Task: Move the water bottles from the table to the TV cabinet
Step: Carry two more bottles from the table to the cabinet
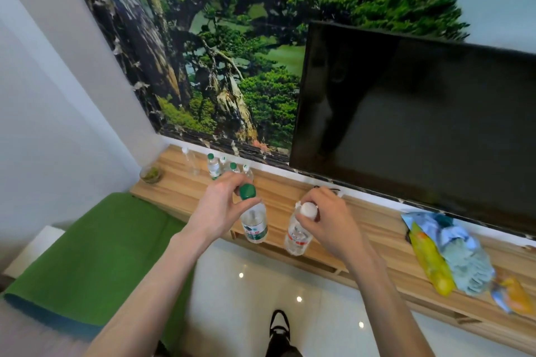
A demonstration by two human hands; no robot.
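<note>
bottles, two in hand, both held by the cap over the front edge of the cabinet [293, 182]. left hand [223, 206] pinches the green cap of the green-label bottle [254, 224] with fingers curled round it; bottle hangs below, near upright. right hand [327, 222] grips the white cap of the red-label bottle [297, 236], fingers curled over the top; bottle hangs tilted slightly. the two bottles are near each other, not touching. cannot tell whether either base touches the wood.

more bottles [216, 166] stand clustered at the cabinet's far left by the wall, green and white caps. small glass jar [150, 174] with green stuff at the left end. dark tv [420, 130] at right. snack bags [452, 258] lie on the cabinet under the tv. tree mural [232, 52] behind. green mat [87, 258] at lower left.
</note>
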